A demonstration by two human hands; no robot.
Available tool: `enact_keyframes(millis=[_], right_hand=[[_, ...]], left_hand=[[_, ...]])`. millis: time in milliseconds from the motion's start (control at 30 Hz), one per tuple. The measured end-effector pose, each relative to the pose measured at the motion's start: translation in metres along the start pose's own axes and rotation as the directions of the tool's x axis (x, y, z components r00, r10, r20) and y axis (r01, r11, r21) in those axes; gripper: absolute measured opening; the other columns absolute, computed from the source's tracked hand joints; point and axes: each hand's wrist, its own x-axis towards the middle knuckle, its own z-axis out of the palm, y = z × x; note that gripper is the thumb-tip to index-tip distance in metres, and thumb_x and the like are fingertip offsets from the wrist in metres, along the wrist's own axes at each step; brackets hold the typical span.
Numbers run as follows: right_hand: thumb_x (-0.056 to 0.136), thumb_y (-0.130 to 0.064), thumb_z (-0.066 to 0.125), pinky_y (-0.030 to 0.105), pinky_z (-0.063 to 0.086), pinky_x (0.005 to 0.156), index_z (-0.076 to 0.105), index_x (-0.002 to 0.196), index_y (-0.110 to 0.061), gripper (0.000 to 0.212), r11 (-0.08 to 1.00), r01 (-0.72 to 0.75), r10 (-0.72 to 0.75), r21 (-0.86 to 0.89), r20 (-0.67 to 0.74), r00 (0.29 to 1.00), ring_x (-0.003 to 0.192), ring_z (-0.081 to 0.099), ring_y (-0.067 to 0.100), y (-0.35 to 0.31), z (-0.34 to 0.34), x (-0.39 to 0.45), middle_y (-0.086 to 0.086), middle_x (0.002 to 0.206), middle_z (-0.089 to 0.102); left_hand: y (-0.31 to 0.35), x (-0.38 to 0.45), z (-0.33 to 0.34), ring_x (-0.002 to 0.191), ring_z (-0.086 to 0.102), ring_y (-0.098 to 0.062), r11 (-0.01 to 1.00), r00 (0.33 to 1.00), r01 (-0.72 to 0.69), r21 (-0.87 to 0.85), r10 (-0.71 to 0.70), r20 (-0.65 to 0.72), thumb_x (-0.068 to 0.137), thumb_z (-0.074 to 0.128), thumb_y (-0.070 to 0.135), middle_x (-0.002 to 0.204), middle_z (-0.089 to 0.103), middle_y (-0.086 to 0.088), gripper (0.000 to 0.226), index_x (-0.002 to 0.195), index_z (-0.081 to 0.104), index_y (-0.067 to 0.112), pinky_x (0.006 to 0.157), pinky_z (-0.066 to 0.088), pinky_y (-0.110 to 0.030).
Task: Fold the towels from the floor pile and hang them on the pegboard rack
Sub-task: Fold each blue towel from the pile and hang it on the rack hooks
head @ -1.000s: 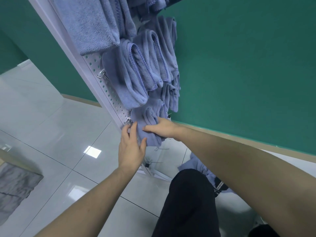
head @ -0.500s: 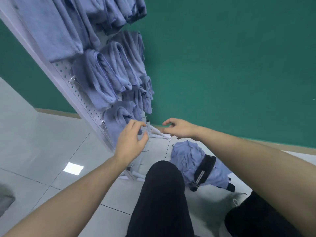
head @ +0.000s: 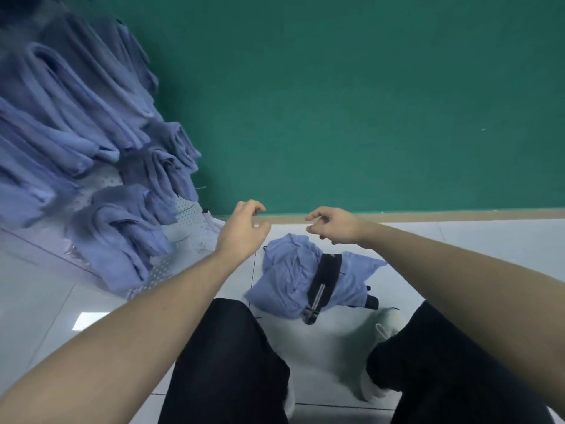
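Green wall behind, the pegboard rack (head: 186, 209) at left already carries many folded towels (head: 116, 228), while a crumpled floor pile (head: 293, 276) remains below the left hand (head: 241, 231) and right hand (head: 334, 224), fingers loosely curled, holding nothing.

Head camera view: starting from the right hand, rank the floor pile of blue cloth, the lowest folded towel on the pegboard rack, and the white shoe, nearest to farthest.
From the right hand:
1. Floor pile of blue cloth, just below the hand.
2. White shoe, lower, beside the right leg.
3. Lowest folded towel on the pegboard rack, far off to the left.
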Motion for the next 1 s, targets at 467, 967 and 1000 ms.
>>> enact_keyframes(millis=[467,967,1000], right_hand=[[0.094,-0.026,0.062,0.039,0.053,0.095,0.064,0.116,-0.023,0.022,0.968,-0.243,0.247,-0.068,0.067,0.967,0.105,0.066,0.028,0.14,0.029,0.131,0.007,0.117,0.07],[0.096,-0.016,0.062,0.027,0.044,0.095,0.053,0.14,-0.012,0.046,0.944,-0.326,0.329,-0.05,0.185,0.926,0.122,0.057,0.027,0.244,0.13,0.268,0.009,0.134,0.06],[0.095,-0.016,0.063,0.03,0.043,0.1,0.05,0.143,-0.012,0.05,0.94,-0.34,0.34,-0.033,0.165,0.926,0.126,0.055,0.029,0.245,0.136,0.273,0.012,0.137,0.058]], left_hand=[[-0.074,0.099,0.179,0.105,0.057,-0.021,0.994,0.926,0.108,-0.02,-0.093,0.366,0.093,0.06,0.013,0.114,0.058,-0.004,0.018,0.111,0.06,0.01,0.09,0.044,-0.031],[-0.172,0.147,0.33,0.089,0.056,-0.024,0.964,0.788,0.253,0.085,-0.257,0.559,0.093,0.061,0.011,0.097,0.062,-0.008,0.017,0.109,0.063,0.006,0.079,0.045,-0.034],[-0.176,0.147,0.333,0.093,0.053,-0.021,0.957,0.791,0.276,0.087,-0.277,0.546,0.092,0.063,0.012,0.106,0.062,-0.007,0.027,0.119,0.061,0.008,0.082,0.043,-0.031]])
